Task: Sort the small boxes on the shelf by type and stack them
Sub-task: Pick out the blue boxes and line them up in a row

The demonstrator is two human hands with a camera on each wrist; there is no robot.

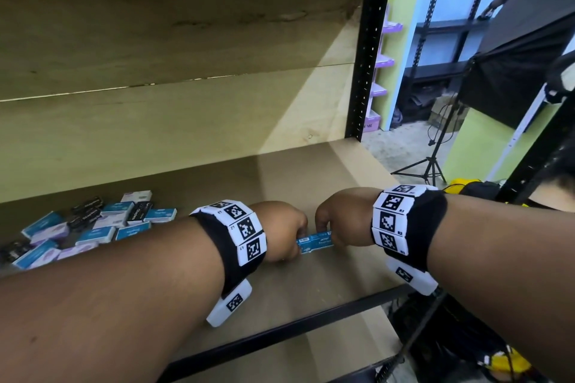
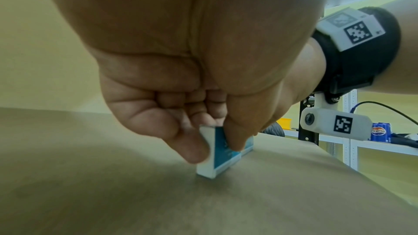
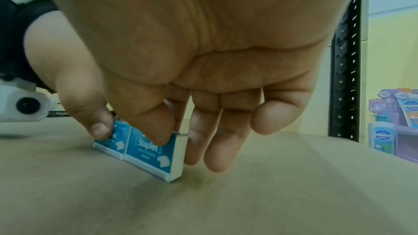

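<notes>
Two blue "Staples" boxes (image 1: 315, 244) stand on edge, side by side, in the middle of the brown shelf board (image 1: 311, 177). My left hand (image 1: 291, 236) pinches the left box (image 2: 222, 156) between thumb and fingertip. My right hand (image 1: 329, 227) pinches the right box (image 3: 153, 153) between thumb and index finger, with its other fingers hanging behind it. In the right wrist view the left-hand box (image 3: 114, 143) sits just beyond. A loose pile of blue, black and pale lilac boxes (image 1: 93, 227) lies at the shelf's left.
A wooden back panel (image 1: 155, 71) closes the shelf behind. A black perforated post (image 1: 368, 56) marks its right end, and a black front rail (image 1: 280, 333) runs below my arms. Beyond the post stand a light tripod (image 1: 431, 165) and a purple display rack (image 1: 381, 71).
</notes>
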